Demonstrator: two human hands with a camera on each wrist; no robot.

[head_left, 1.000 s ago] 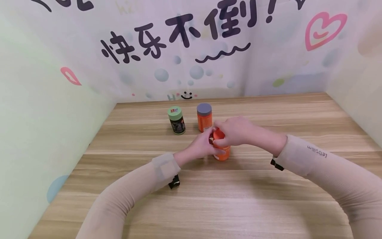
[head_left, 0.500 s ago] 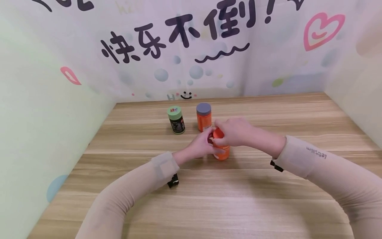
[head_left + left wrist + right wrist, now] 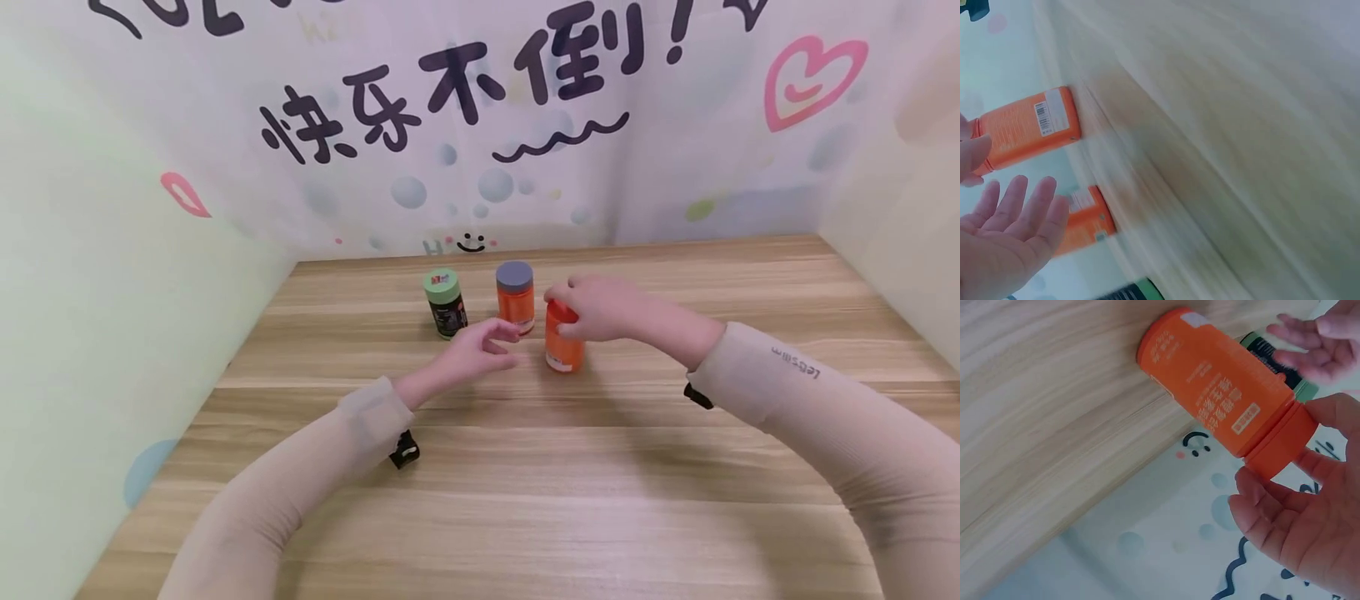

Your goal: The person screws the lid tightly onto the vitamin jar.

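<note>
My right hand (image 3: 611, 308) grips an orange bottle (image 3: 564, 350) by its orange cap (image 3: 1282, 440), fingers and thumb around the cap's side. The bottle stands upright; whether its base touches the table I cannot tell. A barcode label shows low on its side in the left wrist view. Apart from it, to the left, my left hand (image 3: 476, 350) holds nothing, with its fingers loosely spread. Just behind the left hand stands a second orange bottle with a grey lid (image 3: 515, 277). Left of that one is a black jar with a green lid (image 3: 442, 287).
The wood-grain table (image 3: 525, 500) reaches back to a white printed curtain (image 3: 465, 200) with black lettering. A pale wall (image 3: 112, 292) closes off the left side, and another stands at the right.
My left hand has let go of the orange bottle and moved left. The right hand has shifted the bottle slightly away from me or upward, still holding its cap.
</note>
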